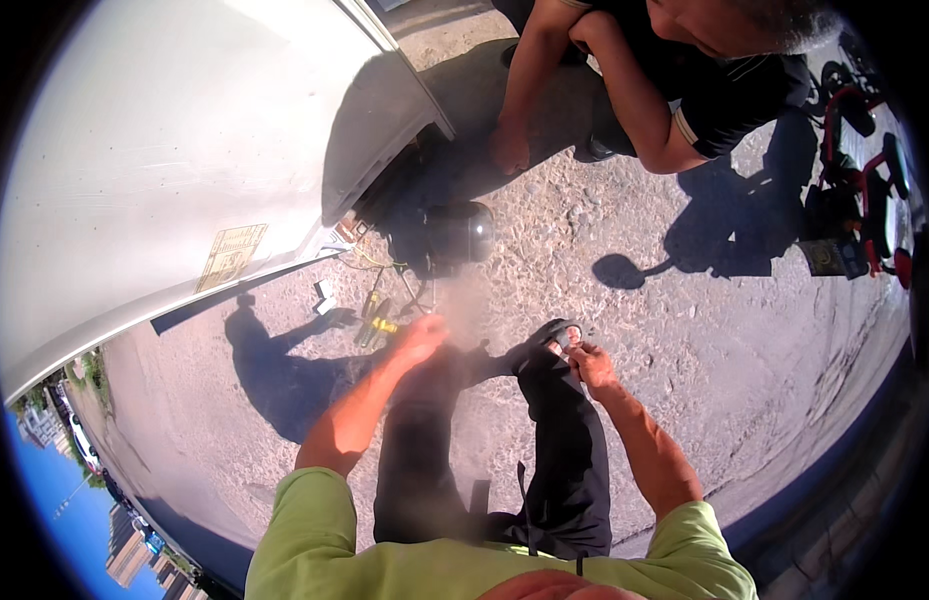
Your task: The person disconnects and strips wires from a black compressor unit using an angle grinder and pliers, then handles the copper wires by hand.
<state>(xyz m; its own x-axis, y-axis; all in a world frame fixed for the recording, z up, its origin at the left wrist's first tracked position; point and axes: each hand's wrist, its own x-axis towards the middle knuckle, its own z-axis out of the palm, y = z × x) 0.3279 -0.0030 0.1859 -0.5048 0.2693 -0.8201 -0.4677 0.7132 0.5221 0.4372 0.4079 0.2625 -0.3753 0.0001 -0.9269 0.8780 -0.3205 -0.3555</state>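
Observation:
My left hand (420, 336) is closed above my left knee, its fingers blurred by a hazy smear. Whatever it may hold does not show. My right hand (593, 368) is by my right knee, fingers pinched together beside a small red-and-white patch (573, 337) next to my dark shoe (554, 329); I cannot make out what is in them. Just left of my left hand, a yellow-and-dark hand tool (379, 322) lies on the ground. Beyond it stands a dark, rounded cylinder (460, 234), with thin cables (399, 268) running beside it.
A large white metal cabinet (204, 130) fills the upper left, with a label on its side. A small white piece (325, 297) lies near the tool. Across from me, another person (634, 90) crouches, one hand lowered. Red-and-black bikes (864, 170) stand at the far right.

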